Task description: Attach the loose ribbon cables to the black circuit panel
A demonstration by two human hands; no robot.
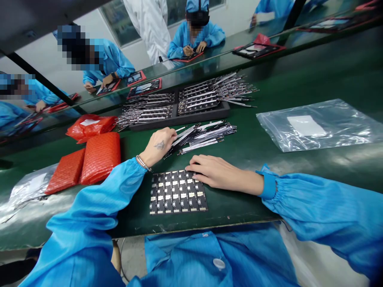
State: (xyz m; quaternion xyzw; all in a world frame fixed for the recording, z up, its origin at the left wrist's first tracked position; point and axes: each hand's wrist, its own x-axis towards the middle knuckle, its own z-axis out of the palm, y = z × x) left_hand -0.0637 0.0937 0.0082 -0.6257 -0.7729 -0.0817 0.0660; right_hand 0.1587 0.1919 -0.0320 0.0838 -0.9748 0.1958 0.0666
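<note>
A dark panel of small circuit boards (176, 193) lies flat on the green belt (245, 151) in front of me. My right hand (214, 171) rests on its upper right corner, fingers stretched out flat. My left hand (158, 145) reaches to a loose pile of thin black and white strips (203, 135) just beyond the panel. Its fingers curl at the pile's left end, and I cannot see whether they hold a strip.
A black tray (179, 117) piled with more strips sits behind the loose pile. Red bubble-wrap pouches (86, 163) and a red bag (89, 125) lie at left, clear plastic bags (320, 123) at right. Several people in blue coats work across the far bench.
</note>
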